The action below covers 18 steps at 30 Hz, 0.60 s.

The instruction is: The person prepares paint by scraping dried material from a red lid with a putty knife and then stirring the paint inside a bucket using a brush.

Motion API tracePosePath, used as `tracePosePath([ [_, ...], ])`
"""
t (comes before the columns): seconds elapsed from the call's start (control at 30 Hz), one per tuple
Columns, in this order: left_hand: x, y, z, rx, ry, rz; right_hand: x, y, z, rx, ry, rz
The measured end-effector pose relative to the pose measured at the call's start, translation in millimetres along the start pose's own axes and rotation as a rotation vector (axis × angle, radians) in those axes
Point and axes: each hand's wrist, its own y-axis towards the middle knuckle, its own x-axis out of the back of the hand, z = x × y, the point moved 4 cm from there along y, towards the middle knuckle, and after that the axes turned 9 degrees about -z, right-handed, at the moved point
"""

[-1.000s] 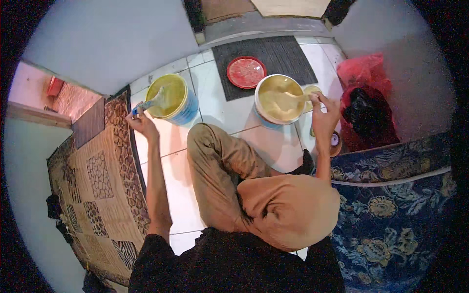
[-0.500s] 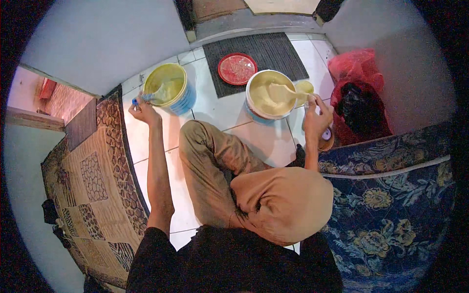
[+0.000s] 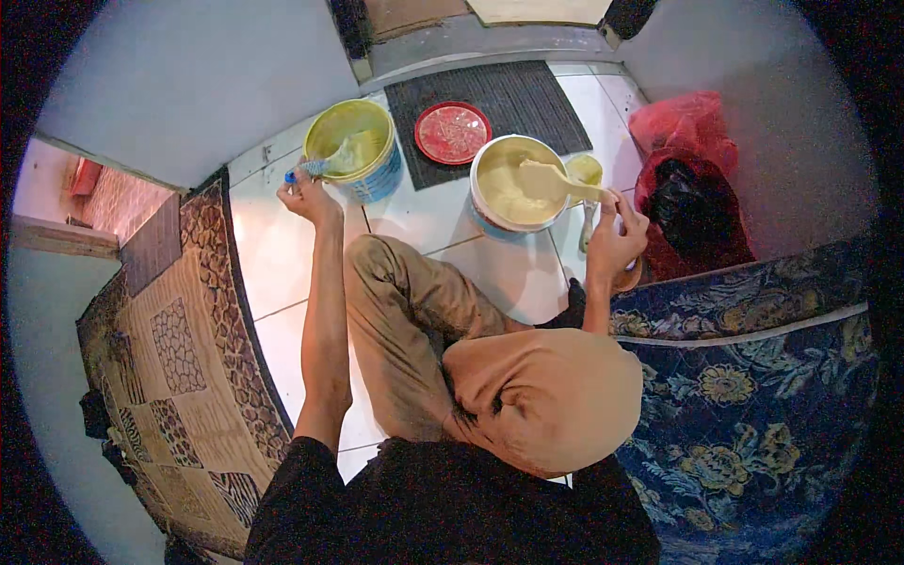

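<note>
At the far left, a blue bucket (image 3: 381,181) stands with a yellowish-coated inside. My left hand (image 3: 311,196) is closed on the pale striped, blue-tipped handle of a tool (image 3: 317,168); its whitish broad end reaches into that bucket, its exact kind unclear. To the right sits a white bucket (image 3: 516,224) holding pale yellow paste (image 3: 504,184). A cream-coloured spatula (image 3: 556,179) lies across its rim with the blade in or over the paste. My right hand (image 3: 617,240) grips the spatula's handle end with the fingertips.
A red round lid (image 3: 453,132) lies on a dark ribbed mat (image 3: 527,99). Right of the white bucket is a yellow-headed tool (image 3: 586,169) with a pale handle. Red and black plastic bags (image 3: 692,202) rest by the wall. A patterned rug (image 3: 188,367) and blue floral fabric (image 3: 744,414) flank me.
The blue bucket has shifted right and slightly away, along with my left hand and its tool. My right hand and the spatula have moved slightly right and down.
</note>
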Motion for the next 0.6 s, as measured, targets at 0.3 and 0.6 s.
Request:
tracePosePath([
  [0.3,4.7,-8.1,14.4,0.032,0.004,-0.044,-5.6,-15.5,-3.9,0.192,-0.092,-0.003],
  [0.6,-38.3,-41.2,-58.8,-0.118,-0.052,0.067,-2.1,15.7,-79.7,-0.107,0.135,-0.11],
])
